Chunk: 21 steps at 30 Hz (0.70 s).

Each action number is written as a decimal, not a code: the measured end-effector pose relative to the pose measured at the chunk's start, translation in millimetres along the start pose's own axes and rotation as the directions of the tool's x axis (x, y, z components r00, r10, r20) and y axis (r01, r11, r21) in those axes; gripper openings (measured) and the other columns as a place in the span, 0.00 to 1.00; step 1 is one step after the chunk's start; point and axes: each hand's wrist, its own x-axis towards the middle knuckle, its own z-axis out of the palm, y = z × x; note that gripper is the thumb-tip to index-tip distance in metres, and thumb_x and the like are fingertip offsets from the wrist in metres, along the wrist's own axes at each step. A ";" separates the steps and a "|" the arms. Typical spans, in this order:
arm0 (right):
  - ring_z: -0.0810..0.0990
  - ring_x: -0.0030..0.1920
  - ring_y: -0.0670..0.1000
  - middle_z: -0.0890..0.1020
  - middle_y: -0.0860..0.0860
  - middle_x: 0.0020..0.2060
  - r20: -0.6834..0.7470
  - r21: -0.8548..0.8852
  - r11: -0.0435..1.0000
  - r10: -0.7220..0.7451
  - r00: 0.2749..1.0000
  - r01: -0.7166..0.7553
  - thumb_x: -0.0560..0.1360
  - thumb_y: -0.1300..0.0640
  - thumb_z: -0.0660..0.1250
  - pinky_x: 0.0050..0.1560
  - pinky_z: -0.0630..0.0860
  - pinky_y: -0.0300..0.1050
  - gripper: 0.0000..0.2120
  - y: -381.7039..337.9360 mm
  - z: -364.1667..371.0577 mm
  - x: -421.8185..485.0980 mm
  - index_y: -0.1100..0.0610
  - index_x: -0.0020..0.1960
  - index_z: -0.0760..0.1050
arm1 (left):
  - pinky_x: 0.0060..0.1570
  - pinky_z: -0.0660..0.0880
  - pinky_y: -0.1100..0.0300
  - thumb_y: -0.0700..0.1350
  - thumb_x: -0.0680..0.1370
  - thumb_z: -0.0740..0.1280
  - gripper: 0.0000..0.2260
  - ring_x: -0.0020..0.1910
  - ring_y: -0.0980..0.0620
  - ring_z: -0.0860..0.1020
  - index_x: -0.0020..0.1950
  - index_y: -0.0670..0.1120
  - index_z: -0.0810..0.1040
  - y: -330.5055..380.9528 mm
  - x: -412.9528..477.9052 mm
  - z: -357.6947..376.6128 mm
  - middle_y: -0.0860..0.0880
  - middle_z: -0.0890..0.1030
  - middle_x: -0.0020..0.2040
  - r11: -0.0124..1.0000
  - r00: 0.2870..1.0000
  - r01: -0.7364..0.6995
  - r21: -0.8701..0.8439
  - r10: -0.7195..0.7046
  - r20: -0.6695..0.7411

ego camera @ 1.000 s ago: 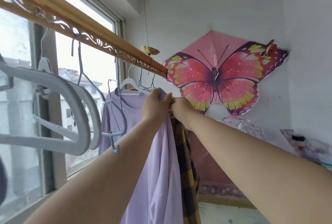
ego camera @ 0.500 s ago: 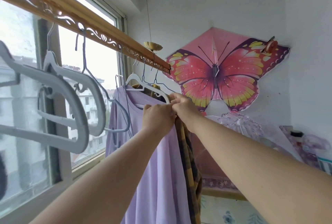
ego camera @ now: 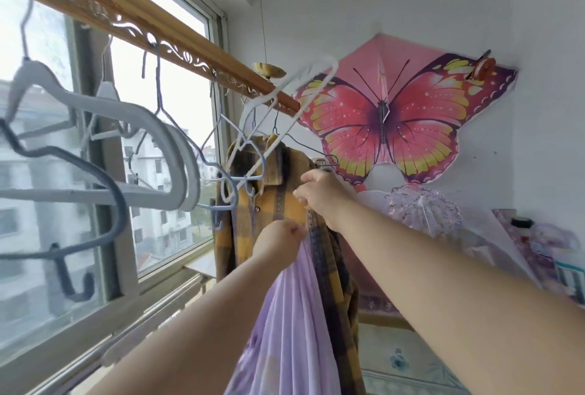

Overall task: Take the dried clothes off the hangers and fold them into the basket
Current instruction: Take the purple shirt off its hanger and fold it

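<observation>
Left hand [ego camera: 280,241]: fist closed round the bunched top of the lilac garment [ego camera: 291,325]. The cloth hangs straight down from my grip and is on no hanger. Right hand [ego camera: 319,196]: higher and just beside the left, fingers curled, pinching the plaid shirt [ego camera: 253,214] at its shoulder. The fingertips are partly hidden by the hand, so I can't see exactly where they grip.

The plaid shirt is on a dark wire hanger [ego camera: 311,150], directly behind the lilac garment and touching it along the front edge. Above it a bare white hanger [ego camera: 294,84] sits tilted steeply, motion-blurred, crossing the end of the wooden rail [ego camera: 177,43]. More bare hangers [ego camera: 104,109] hang off the rail to my left, close to camera, in front of the window [ego camera: 180,116].

On the far wall there's a pink butterfly kite [ego camera: 411,119], with a clear umbrella [ego camera: 424,211] below it.
</observation>
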 end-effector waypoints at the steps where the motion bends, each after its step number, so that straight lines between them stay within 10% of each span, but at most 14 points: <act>1: 0.79 0.54 0.55 0.80 0.55 0.51 0.028 -0.006 1.000 0.014 1.000 -0.013 0.74 0.61 0.66 0.56 0.77 0.49 0.18 4.4 -0.7 -3.4 0.58 0.63 0.74 | 0.26 0.66 0.62 0.50 0.81 0.60 0.12 0.29 0.53 0.72 0.47 0.46 0.80 -3.1 -4.6 3.4 0.51 0.73 0.30 0.993 0.997 0.066 -0.103 -0.063 0.033; 7: 0.76 0.36 0.49 0.80 0.58 0.45 0.274 -0.095 0.976 0.215 0.938 -0.196 0.76 0.70 0.62 0.35 0.73 0.36 0.10 27.7 -8.8 -34.6 0.61 0.54 0.76 | 0.34 0.72 0.61 0.51 0.78 0.66 0.13 0.35 0.54 0.72 0.59 0.48 0.80 -3.7 -26.7 10.5 0.49 0.77 0.39 0.840 0.946 0.320 -0.438 -0.260 0.193; 11: 0.75 0.33 0.50 0.78 0.58 0.43 0.251 -0.048 0.960 0.279 0.927 -0.276 0.75 0.72 0.61 0.37 0.73 0.40 0.10 44.3 -11.8 -44.2 0.59 0.48 0.75 | 0.58 0.75 0.49 0.51 0.74 0.71 0.10 0.46 0.49 0.77 0.52 0.49 0.83 -1.8 -38.5 17.4 0.45 0.82 0.49 0.707 0.923 0.384 -0.594 -0.285 0.257; 16: 0.76 0.37 0.51 0.76 0.54 0.36 0.149 -0.212 0.958 0.228 0.962 -0.194 0.72 0.71 0.64 0.46 0.79 0.47 0.13 68.7 -25.2 -55.7 0.54 0.37 0.71 | 0.55 0.75 0.52 0.43 0.78 0.66 0.08 0.48 0.49 0.77 0.54 0.43 0.82 7.4 -55.9 26.2 0.43 0.81 0.49 0.465 0.887 0.458 -0.757 -0.301 0.351; 21: 0.77 0.41 0.53 0.79 0.57 0.41 0.267 -0.203 0.949 0.290 0.919 -0.241 0.72 0.69 0.66 0.43 0.77 0.45 0.10 94.3 -37.8 -83.4 0.56 0.39 0.76 | 0.58 0.76 0.49 0.40 0.79 0.64 0.09 0.46 0.47 0.80 0.42 0.43 0.83 12.3 -69.1 30.6 0.42 0.82 0.45 0.434 0.878 0.475 -0.765 -0.301 0.373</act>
